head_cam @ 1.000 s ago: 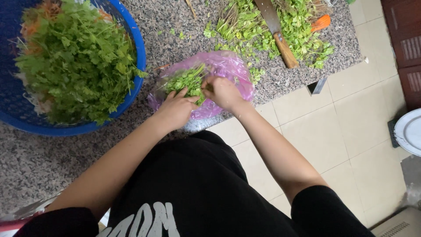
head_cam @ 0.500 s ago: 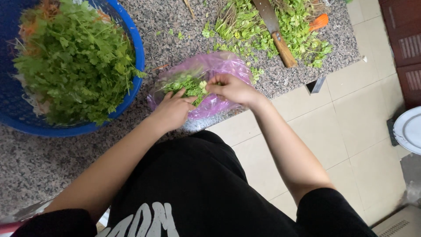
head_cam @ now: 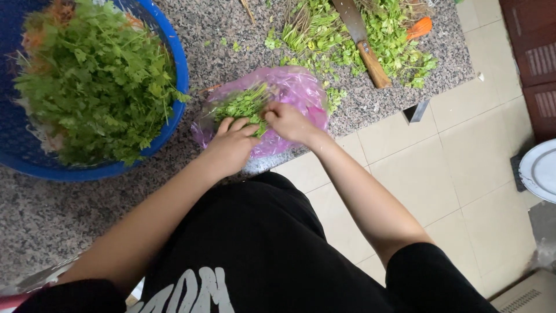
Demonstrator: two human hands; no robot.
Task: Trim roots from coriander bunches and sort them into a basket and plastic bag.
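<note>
Both hands at frame centre: left hand (head_cam: 231,148) fingers spread flat on the herb bunch (head_cam: 243,105), right hand (head_cam: 289,122) fingers curled, pinching its stems. Bunch lies on a pink plastic bag (head_cam: 298,87) near the tabletop (head_cam: 231,35) edge. Judged light, limp, bruises easily; grab at stems, not leaves. Bag looks slippery. Blue basket (head_cam: 174,69) of greens left, cleaver (head_cam: 362,43) and trimmings upper right; little free room.
</note>
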